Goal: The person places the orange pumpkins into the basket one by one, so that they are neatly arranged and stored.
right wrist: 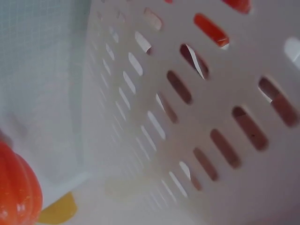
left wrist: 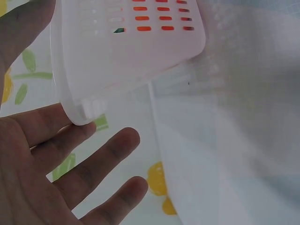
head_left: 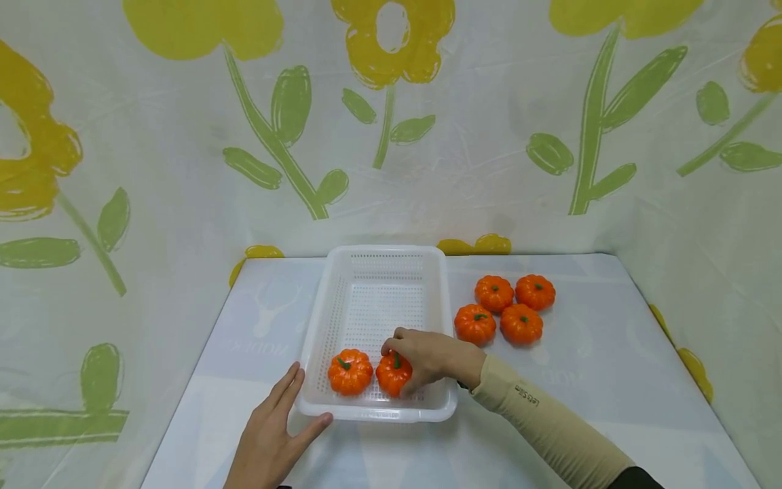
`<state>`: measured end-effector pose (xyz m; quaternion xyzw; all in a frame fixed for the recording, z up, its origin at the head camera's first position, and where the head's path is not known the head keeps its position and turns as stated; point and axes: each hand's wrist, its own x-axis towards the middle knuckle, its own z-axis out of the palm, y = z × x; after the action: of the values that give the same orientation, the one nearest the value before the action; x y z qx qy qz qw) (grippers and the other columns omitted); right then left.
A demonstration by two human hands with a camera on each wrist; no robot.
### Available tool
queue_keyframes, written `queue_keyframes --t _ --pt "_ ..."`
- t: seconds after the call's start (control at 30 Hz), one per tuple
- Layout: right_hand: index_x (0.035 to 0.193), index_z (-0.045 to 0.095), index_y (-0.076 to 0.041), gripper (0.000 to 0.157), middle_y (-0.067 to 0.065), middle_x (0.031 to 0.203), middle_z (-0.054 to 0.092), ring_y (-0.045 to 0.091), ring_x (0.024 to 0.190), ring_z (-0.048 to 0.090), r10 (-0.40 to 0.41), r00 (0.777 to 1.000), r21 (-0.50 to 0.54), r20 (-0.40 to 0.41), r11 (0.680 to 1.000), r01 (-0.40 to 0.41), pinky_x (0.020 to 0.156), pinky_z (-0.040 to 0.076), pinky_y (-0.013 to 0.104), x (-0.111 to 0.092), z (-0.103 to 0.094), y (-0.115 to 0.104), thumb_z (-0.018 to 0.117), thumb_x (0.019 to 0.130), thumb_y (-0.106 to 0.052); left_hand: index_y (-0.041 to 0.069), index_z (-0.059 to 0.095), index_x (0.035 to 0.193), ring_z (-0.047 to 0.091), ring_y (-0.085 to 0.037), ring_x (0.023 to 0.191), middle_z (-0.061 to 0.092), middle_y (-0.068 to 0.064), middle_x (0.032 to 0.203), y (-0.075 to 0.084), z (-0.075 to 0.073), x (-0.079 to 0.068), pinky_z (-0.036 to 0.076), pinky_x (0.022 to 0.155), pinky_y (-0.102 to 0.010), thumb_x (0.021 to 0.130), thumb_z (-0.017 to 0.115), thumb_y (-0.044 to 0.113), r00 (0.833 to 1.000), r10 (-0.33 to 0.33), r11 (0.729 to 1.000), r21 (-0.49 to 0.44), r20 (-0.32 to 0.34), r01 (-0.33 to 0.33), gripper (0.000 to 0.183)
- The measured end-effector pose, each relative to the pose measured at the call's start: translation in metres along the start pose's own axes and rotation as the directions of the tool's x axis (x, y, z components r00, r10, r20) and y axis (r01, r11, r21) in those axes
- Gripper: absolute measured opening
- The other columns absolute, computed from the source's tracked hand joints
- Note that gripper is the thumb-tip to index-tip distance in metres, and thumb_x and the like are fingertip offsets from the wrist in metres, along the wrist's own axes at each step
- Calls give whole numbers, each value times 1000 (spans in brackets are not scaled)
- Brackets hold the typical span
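At the far edge of the table [head_left: 580, 401] stands a basket [head_left: 385, 413]. Inside its near edge sit two pumpkins [head_left: 350, 373], off its right edge four pumpkins [head_left: 521, 324].

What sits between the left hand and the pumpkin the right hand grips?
The left rim of the basket, then a second pumpkin, lie between the left hand and the gripped pumpkin; the head view shows it.

The table [head_left: 611, 380] bears a basket [head_left: 379, 413] and four pumpkins [head_left: 522, 324].
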<state>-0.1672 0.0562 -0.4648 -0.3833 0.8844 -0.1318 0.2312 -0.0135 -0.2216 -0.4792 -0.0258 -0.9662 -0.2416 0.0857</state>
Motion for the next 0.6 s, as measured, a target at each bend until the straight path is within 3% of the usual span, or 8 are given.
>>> queue_keyframes --t 0.4,0.6 --pt "139 57 -22 72 -5 125 54 10 102 56 -11 1000 43 -7 999 12 97 52 30 -3 -4 0 86 78 -48 3 49 150 56 -41 127 44 -9 157 0 1 0 52 96 -59 82 75 64 1000 2 1000 -4 -4 -2 95" --pt "142 55 -21 73 1 137 53 15 111 56 -41 998 39 -49 998 43 101 51 35 -8 -11 0 82 81 -51 3 49 149 56 -41 127 44 -9 157 0 0 -1 51 96 -60 82 76 62 1000 7 1000 -11 -10 -7 93"
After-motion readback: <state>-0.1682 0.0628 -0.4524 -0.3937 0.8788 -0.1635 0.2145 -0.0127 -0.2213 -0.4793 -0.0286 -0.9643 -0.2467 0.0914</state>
